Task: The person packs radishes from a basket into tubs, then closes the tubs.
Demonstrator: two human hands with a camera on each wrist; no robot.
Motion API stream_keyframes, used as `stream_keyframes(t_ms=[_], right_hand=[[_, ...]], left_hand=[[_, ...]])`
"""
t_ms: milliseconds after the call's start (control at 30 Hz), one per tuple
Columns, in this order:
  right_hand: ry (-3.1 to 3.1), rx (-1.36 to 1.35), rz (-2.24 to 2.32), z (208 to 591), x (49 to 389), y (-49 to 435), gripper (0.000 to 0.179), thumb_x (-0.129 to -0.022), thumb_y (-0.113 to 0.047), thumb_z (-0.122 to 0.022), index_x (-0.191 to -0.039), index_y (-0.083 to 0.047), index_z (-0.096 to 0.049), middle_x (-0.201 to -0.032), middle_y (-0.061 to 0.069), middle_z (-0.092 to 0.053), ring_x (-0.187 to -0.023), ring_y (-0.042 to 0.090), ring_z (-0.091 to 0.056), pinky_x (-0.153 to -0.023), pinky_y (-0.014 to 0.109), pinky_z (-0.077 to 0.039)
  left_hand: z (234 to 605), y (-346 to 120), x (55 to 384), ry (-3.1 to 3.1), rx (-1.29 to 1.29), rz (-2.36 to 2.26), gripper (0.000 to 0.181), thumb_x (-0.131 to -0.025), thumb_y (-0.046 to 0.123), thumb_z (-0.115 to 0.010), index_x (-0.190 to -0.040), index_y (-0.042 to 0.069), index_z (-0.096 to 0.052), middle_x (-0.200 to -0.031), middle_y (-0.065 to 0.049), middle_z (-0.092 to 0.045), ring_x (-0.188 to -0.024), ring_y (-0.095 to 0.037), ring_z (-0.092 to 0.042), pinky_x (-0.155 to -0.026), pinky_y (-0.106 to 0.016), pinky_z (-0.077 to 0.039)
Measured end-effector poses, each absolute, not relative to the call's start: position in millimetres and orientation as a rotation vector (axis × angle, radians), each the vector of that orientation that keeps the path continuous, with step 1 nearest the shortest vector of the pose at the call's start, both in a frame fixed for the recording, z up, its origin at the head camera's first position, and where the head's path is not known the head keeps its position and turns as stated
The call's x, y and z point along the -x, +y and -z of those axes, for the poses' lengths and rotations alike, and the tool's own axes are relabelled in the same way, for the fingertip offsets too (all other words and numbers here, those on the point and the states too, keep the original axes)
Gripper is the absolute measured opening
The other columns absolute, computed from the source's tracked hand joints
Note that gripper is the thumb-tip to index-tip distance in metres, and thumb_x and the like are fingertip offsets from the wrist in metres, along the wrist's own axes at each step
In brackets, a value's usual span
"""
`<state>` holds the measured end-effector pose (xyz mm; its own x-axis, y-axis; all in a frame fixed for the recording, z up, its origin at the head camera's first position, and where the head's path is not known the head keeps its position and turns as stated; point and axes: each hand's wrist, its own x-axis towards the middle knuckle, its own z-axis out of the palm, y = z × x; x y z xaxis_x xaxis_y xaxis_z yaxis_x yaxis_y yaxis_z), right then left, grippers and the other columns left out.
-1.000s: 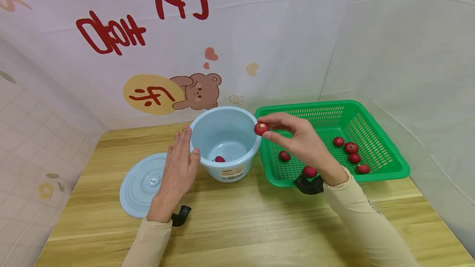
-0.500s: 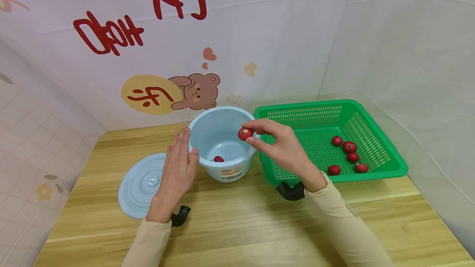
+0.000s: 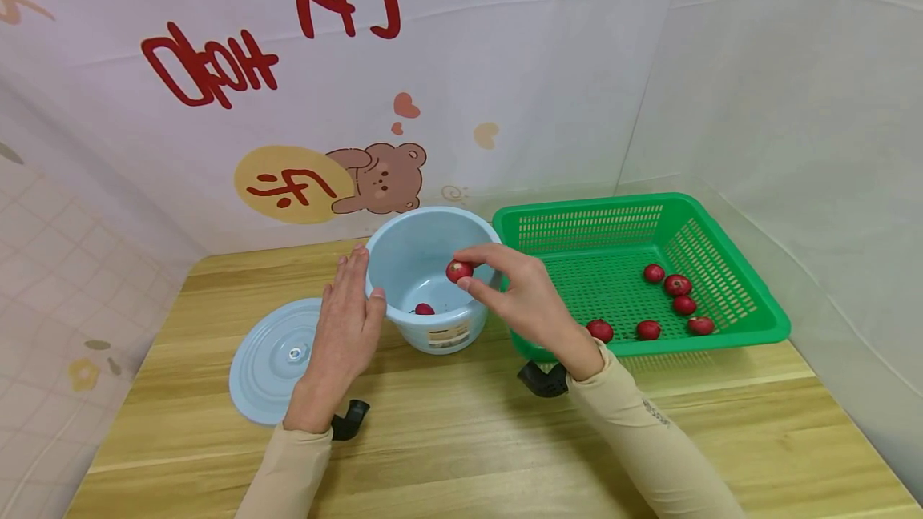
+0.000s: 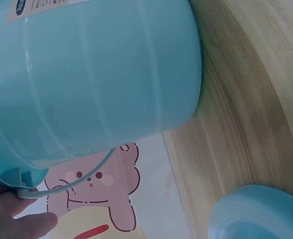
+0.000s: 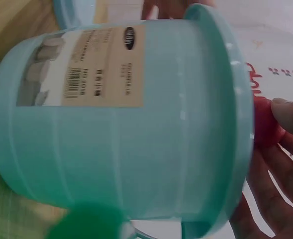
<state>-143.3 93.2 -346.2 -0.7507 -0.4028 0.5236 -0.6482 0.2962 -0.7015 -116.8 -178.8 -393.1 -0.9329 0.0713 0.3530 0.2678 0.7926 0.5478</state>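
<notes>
My right hand pinches a small red radish between thumb and fingers, over the opening of the light blue bucket. In the right wrist view the held radish shows just beyond the bucket's rim. My left hand rests with straight fingers against the left side of the bucket's rim. The left wrist view shows its fingertips beside the handle joint. Another red radish lies on the bucket's floor.
A green slotted basket to the right holds several radishes. Left of the bucket, a round light blue lid lies on the wooden table, partly behind the left hand. A printed cloth wall stands behind.
My right hand has carried the radish leftward from beside the green basket to over the bucket's opening. The left hand has stayed at the rim.
</notes>
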Motion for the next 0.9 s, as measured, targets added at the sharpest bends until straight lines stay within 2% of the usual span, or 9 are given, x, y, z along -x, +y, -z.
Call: stream_keyframes(t_ms=[200,467,733,900], right_hand=[[-2.352,-0.967,-1.256,352,145,87,0.031,-0.090,-0.010,-0.080,-0.120,-0.009,-0.074,-0.112,-0.003,-0.075,-0.110,0.013,-0.067,-0.094,0.036,-0.055],[-2.406,-0.988,-1.067,354,149,83,0.030,-0.091,-0.012,-0.080,-0.120,-0.007,-0.075,-0.115,0.001,-0.076,-0.111,0.019,-0.068,-0.095,0.040,-0.054],[-2.469,-0.941,-1.067,355,147,85,0.037,-0.094,-0.020,-0.078,-0.129,-0.009,-0.073,-0.133,0.003,-0.070,-0.125,0.023,-0.063,-0.101,0.045,-0.052],[-2.405,-0.935,-1.165,352,137,93,0.033,-0.098,-0.024,-0.073,-0.129,-0.012,-0.074,-0.135,0.000,-0.069,-0.128,0.020,-0.062,-0.101,0.044,-0.053]], left_hand=[[394,-179,118,-2.678,0.262,0.874,0.063,-0.107,0.030,-0.038,-0.163,0.002,-0.028,-0.170,-0.011,-0.025,-0.157,-0.036,-0.017,-0.119,-0.070,-0.016],[395,-179,119,-2.674,0.265,0.878,0.063,-0.107,0.030,-0.038,-0.162,0.002,-0.028,-0.170,-0.012,-0.026,-0.157,-0.038,-0.018,-0.119,-0.071,-0.016],[395,-179,120,-2.676,0.267,0.887,0.063,-0.108,0.031,-0.038,-0.163,0.002,-0.028,-0.170,-0.011,-0.025,-0.158,-0.034,-0.015,-0.119,-0.070,-0.015],[394,-180,120,-2.677,0.265,0.890,0.063,-0.109,0.032,-0.037,-0.163,0.003,-0.026,-0.171,-0.010,-0.023,-0.158,-0.034,-0.014,-0.120,-0.069,-0.015]])
